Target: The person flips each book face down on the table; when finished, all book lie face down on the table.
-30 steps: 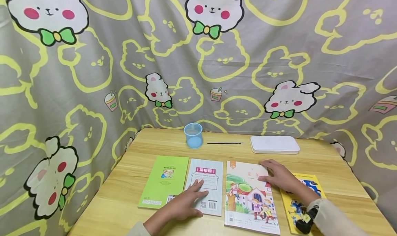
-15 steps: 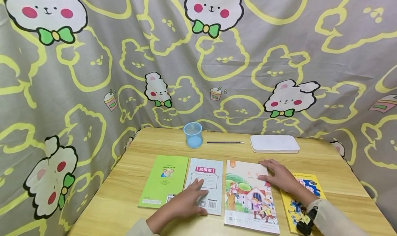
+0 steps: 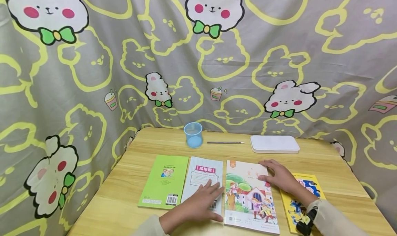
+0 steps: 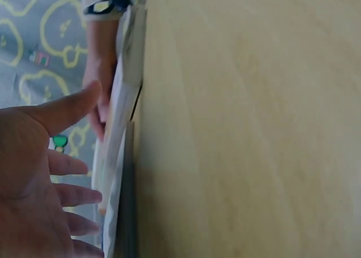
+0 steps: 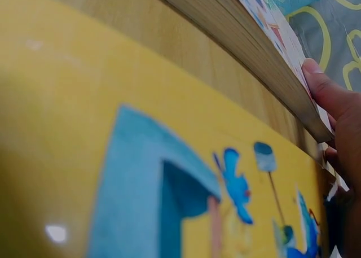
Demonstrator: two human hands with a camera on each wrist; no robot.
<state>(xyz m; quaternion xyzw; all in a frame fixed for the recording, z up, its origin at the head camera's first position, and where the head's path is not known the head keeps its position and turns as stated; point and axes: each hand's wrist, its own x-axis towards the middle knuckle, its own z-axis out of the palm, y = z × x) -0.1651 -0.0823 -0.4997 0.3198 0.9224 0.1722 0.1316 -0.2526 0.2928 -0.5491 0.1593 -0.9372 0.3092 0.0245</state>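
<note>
On the wooden table before me lie four books in a row. My left hand rests flat, fingers straight and spread, on the lower right part of the pale blue book, fingertips reaching toward its right edge beside the picture book. The green book lies at nine o'clock from that hand, touching the pale blue one's left edge.

My right hand lies on the upper right corner of the picture book, fingers extended and relaxed along the cover, thumb at the book's right edge; the right wrist view shows a fingertip against the edge of the pages. The yellow book sits at three o'clock from the picture book, partly under my right forearm.

At twelve o'clock, toward the far edge, stand a blue cup, a thin dark brush lying flat, and a closed white box, well apart from both hands. A cartoon-rabbit cloth hangs behind.
</note>
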